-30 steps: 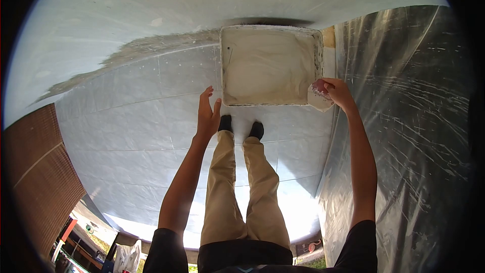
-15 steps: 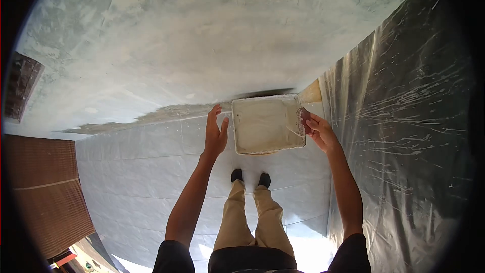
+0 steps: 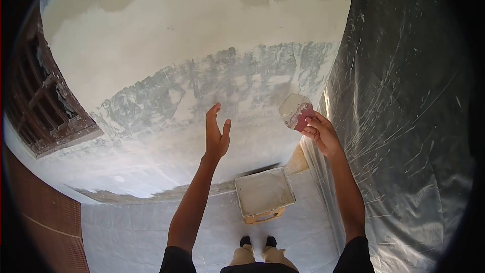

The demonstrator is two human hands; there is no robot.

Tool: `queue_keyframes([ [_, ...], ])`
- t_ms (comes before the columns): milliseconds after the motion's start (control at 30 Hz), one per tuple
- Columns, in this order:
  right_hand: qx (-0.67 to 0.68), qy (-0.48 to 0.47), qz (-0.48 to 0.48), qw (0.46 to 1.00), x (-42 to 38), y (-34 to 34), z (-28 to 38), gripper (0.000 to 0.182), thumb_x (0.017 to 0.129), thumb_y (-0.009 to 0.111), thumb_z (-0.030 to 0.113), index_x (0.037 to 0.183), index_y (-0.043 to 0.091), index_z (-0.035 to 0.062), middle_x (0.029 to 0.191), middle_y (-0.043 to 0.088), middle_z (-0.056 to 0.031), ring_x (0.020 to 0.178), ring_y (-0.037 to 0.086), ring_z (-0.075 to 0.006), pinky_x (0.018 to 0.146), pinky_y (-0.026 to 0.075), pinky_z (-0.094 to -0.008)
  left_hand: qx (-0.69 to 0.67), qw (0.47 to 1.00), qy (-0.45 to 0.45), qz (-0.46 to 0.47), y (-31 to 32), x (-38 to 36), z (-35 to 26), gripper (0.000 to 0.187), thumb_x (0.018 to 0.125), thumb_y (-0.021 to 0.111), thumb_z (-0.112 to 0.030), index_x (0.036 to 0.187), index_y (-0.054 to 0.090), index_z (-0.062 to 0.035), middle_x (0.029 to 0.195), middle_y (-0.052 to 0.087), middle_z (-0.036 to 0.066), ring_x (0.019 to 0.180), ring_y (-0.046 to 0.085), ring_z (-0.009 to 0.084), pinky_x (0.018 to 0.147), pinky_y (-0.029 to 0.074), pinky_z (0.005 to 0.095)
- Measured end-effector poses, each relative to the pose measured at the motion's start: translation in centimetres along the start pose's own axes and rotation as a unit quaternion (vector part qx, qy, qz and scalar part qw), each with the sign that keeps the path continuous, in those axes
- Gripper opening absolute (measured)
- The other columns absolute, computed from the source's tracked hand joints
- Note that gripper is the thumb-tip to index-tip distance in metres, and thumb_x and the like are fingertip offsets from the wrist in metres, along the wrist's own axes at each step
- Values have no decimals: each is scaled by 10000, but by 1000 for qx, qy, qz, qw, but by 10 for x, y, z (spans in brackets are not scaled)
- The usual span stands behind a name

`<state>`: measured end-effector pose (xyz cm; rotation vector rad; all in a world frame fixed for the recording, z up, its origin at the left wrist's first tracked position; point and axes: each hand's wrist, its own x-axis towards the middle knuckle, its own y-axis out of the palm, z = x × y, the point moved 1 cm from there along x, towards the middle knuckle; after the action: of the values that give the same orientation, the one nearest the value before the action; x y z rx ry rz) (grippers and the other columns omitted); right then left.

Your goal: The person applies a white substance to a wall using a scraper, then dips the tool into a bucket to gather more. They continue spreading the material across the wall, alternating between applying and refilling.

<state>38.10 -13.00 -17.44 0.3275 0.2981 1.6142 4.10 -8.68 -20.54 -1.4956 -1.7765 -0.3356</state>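
My right hand point(image 3: 323, 134) grips a dark red putty scraper point(image 3: 304, 117) by its lower right part, thumb and fingers pinched on it. Pale, wet putty point(image 3: 294, 109) covers the scraper's upper left side. Raised in front of the wall point(image 3: 192, 40), my left hand point(image 3: 217, 136) is bare, its fingers stretched up and the thumb apart. Below both hands, a shallow tray point(image 3: 291, 192) of smooth pale putty rests on a small yellowish stool point(image 3: 263, 217). The wall carries smooth pale coating higher up and a rough, patchy grey band at hand height.
Splattered plastic sheeting point(image 3: 404, 136) hangs along the right side. A brown wooden window grille point(image 3: 48, 96) is set at left, above a reddish-brown corrugated surface point(image 3: 48, 217). Grey sheeting point(image 3: 166, 237) covers the floor around my feet.
My right hand has lifted the scraper from the tray's right edge up before the wall, now loaded with putty. The view has tilted up; my left hand remains open.
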Motion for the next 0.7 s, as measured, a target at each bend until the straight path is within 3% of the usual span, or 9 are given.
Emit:
queue_keyframes([
  [233,-31,-134,-28,990,19,51,102,218,976,620,95,1190,639,63,1017,690,-2,849,678,-79,862,596,-292,49,987,145,-37,-32,100,-67,524,997,517,-107,1483,346,-14,1502,373,194,1413,357,350,1163,304,456],
  [367,-67,-254,-59,963,39,86,155,297,973,634,89,1260,640,15,1103,713,-48,970,689,-122,891,569,-286,89,967,223,-80,-38,154,-97,522,996,524,-143,1476,371,-7,1512,364,195,1417,347,361,1162,307,461],
  [433,-148,-434,-57,887,51,104,170,323,980,624,66,1290,628,-26,1179,710,-94,1074,684,-172,938,548,-296,115,954,257,-107,-39,174,-110,504,1005,509,-159,1470,376,-16,1508,380,188,1414,354,352,1169,281,462],
  [467,-188,-466,-80,861,48,119,177,315,974,609,18,1285,638,-20,1216,703,-126,1132,672,-224,990,524,-314,118,952,258,-112,-39,184,-115,504,1005,509,-159,1470,376,-16,1508,380,188,1414,354,352,1169,281,462],
  [500,-187,-468,-74,861,52,127,181,315,974,609,18,1285,638,-20,1216,703,-126,1132,672,-224,990,524,-314,133,945,268,-130,-40,194,-120,501,1006,508,-162,1466,379,-11,1507,381,191,1413,355,355,1168,283,464],
  [567,-343,-626,-93,694,62,139,189,329,948,608,-29,1270,661,15,1223,700,-137,1138,675,-264,1015,514,-336,154,936,280,-149,-41,208,-125,499,1007,507,-165,1463,382,-7,1506,383,193,1412,355,359,1167,285,466],
  [600,-359,-702,-88,609,74,140,188,368,901,626,-71,1246,687,45,1236,693,-145,1167,655,-324,1032,504,-393,158,932,283,-162,-41,214,-127,499,1006,508,-166,1460,385,-1,1507,381,194,1413,353,359,1166,287,467],
  [633,-354,-704,-85,610,85,139,186,368,901,626,-71,1246,687,45,1236,693,-145,1167,655,-324,1032,504,-393,162,929,285,-174,-41,219,-128,499,1005,510,-168,1457,387,4,1508,379,196,1414,351,358,1165,289,469],
  [700,-431,-741,-93,507,105,137,181,390,865,648,-80,1230,695,46,1236,692,-141,1198,626,-355,1036,493,-464,186,923,283,-184,-40,222,-128,502,1002,514,-167,1455,390,7,1510,375,198,1415,348,358,1164,291,469],
])
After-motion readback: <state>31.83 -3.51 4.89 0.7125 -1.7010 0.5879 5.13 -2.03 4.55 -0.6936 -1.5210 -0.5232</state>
